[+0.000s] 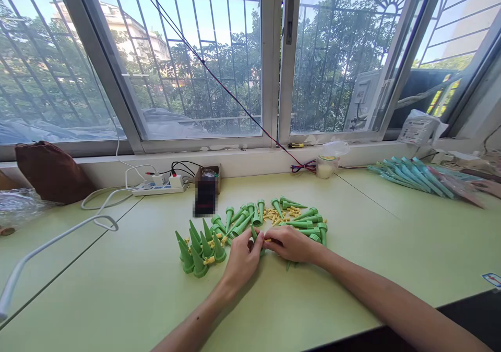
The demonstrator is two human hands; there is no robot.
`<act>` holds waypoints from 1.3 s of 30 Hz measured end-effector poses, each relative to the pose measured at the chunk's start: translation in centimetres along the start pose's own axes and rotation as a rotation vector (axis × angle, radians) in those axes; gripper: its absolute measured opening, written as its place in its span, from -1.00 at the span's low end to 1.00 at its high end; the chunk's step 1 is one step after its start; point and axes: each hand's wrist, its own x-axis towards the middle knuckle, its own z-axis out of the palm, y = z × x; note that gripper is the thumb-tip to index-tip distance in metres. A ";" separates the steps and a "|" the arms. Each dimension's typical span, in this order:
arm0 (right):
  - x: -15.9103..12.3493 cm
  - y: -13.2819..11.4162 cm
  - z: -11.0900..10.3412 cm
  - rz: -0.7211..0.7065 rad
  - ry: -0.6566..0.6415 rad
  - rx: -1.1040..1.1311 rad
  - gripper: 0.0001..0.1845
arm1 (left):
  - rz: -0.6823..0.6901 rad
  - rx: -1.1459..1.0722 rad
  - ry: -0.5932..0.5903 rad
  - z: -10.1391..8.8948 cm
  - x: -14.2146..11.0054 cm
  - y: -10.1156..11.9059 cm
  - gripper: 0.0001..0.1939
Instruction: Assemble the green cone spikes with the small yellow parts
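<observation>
My left hand (241,261) is closed around a green plastic cone spike (253,232), whose pointed tip rises above the fingers. Close against it, my right hand (291,243) pinches a small yellow plastic piece (267,240) at the side of that spike. To the left, several green spikes (199,264) stand point up, with yellow pieces (210,261) sticking out of their sides. Behind my hands lie loose green spikes (242,221) and a pile of small yellow pieces (273,216). More spikes (299,225) lie right of the pile, partly behind my right hand.
On the pale green table (129,289), a white power strip (158,187) with cables sits back left beside a small box (214,177). A brown bag (52,172) is far left. Back right are a jar (324,167), blue-green packets (415,177) and another person's hand (487,186).
</observation>
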 end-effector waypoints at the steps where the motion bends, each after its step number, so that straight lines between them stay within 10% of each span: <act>1: 0.0 0.1 0.0 0.003 -0.008 -0.003 -0.75 | 0.002 -0.003 -0.001 0.0 0.0 0.0 -0.68; 39: -0.2 -0.3 -0.1 0.027 0.017 0.039 -0.85 | 0.008 -0.010 0.033 -0.1 0.0 0.3 -0.67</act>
